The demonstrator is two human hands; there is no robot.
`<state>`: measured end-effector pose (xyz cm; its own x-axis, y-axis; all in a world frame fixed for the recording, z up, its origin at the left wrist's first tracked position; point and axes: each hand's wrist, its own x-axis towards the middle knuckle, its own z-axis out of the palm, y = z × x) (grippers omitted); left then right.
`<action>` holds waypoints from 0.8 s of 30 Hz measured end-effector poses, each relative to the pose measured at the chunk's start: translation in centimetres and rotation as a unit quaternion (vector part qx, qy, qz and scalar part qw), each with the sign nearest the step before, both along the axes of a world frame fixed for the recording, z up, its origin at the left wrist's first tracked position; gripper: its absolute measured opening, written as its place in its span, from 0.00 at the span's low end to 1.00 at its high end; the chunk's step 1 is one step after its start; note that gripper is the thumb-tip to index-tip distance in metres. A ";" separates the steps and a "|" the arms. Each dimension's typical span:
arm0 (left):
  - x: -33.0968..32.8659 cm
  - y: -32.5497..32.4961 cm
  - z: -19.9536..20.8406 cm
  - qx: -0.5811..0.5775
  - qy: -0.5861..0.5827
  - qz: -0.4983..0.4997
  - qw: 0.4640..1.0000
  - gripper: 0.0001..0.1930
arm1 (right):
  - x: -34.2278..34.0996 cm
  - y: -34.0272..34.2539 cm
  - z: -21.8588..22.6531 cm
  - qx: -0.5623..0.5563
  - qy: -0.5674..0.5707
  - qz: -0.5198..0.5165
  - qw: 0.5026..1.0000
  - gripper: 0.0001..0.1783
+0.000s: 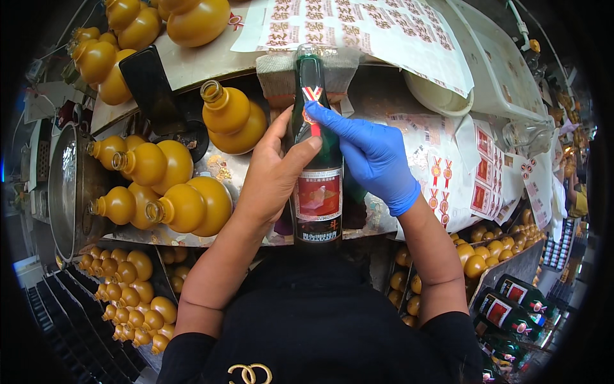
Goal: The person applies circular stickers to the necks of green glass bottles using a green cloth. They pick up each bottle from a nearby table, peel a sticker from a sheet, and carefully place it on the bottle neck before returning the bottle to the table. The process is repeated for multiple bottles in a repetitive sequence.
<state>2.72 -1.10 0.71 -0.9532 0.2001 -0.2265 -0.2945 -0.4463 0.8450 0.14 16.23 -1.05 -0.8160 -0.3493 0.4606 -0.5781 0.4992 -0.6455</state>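
Observation:
A dark green glass bottle (329, 157) lies in front of me with its neck pointing away, over a padded rest (275, 70). A red picture label (318, 197) covers its lower front. On its shoulder sits a red-and-white ribbon medal sticker (313, 96). My bare left hand (272, 169) is closed around the bottle's left side, thumb near the sticker's red tail. Wearing a blue glove, my right hand (377, 150) presses its index finger on the sticker. Its other fingers curl against the bottle's right side, partly hidden.
Yellow gourd-shaped bottles (192, 205) stand on the left, near a phone (148, 86) on a stand and a metal pan (67, 185). Printed sticker sheets (358, 32) lie at the back. More medal stickers (441, 192) are at right, beside a white tub (502, 57). Labelled green bottles (505, 310) sit lower right.

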 end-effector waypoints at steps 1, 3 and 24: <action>0.0 0.0 0.0 -0.002 -0.003 -0.001 1.000 0.30 | 0.1 -0.1 0.1 -0.026 -0.015 -0.011 0.999 0.26; -0.1 -0.2 0.1 0.038 -0.019 -0.002 0.999 0.28 | 0.6 -0.9 0.4 -0.110 -0.064 -0.045 0.991 0.21; -1.8 -0.4 0.2 0.085 -0.008 -0.004 0.996 0.21 | 1.6 4.6 0.7 -0.588 -0.546 -0.054 0.594 0.22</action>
<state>0.95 -1.49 0.92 -0.9477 0.2454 -0.2042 -0.3123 -0.5804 0.7520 1.75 20.86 -0.36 -0.8403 -0.2282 -0.4918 0.5012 -0.6729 -0.5441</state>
